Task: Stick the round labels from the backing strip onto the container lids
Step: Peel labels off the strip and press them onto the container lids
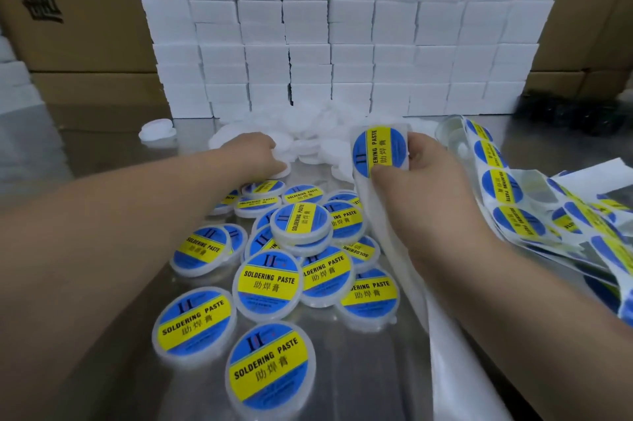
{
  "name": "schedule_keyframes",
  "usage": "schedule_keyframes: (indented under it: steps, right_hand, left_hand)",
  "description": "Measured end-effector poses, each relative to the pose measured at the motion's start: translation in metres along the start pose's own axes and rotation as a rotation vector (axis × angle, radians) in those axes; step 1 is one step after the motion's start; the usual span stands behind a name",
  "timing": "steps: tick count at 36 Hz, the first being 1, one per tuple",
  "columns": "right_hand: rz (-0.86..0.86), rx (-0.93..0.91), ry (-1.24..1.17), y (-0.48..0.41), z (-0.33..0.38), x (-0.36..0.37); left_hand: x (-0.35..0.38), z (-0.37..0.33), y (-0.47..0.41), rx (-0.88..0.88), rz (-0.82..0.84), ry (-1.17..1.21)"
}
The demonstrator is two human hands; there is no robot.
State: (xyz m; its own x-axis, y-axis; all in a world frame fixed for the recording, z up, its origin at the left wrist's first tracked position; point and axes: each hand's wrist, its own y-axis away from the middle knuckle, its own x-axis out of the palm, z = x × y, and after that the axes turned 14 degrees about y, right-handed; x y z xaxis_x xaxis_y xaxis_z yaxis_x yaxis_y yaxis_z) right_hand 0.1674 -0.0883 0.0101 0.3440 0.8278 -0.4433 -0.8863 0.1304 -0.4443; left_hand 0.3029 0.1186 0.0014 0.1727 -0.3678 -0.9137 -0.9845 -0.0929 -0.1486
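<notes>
The fingers (385, 174) of the right hand (428, 180) are clamped on the backing strip (404, 266), thumb in front and the rest behind it. They pinch it just beside a round blue and yellow label (378, 153), held upright right of centre. From that grip the bare, peeled part of the strip hangs down toward the lower right of the frame. The part that carries more labels (501, 186) curls away over the bench (359, 369) at the right edge.

The fingers (274, 157) of the left hand (251, 151) bend down onto a plain white lid (283, 167) at the near edge of a heap of unlabelled lids (308, 143) in the middle of the frame. I cannot tell whether they grip it or only rest on it.

Labelled lids (270, 283) reading "SOLDERING PASTE" lie overlapping between the two forearms, lower centre. A wall of stacked white blocks (342, 43) fills the top, with cardboard boxes (78, 26) beside it.
</notes>
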Motion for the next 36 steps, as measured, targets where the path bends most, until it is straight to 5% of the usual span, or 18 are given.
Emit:
schedule_keyframes:
  steps: [12, 19, 22, 30, 36]
  right_hand:
    - [0.039, -0.016, -0.025, -0.002, -0.001, -0.001]
    - [0.115, 0.035, -0.112, 0.000, 0.005, -0.002]
    - [0.185, 0.036, -0.176, 0.003, 0.010, -0.003]
    - [0.304, -0.089, -0.156, 0.010, 0.015, -0.003]
    - [0.297, -0.140, -0.113, 0.011, 0.013, -0.004]
  left_hand:
    - [-0.013, -0.002, -0.001, -0.030, -0.349, 0.326]
    - [-0.026, -0.035, 0.020, -0.108, -0.433, 1.055]
    - [-0.032, -0.056, 0.044, -0.054, -0.400, 1.188]
    - [-0.035, -0.077, 0.127, 0.235, -0.183, 1.066]
    - [-0.028, -0.068, 0.152, 0.321, -0.269, 0.907]
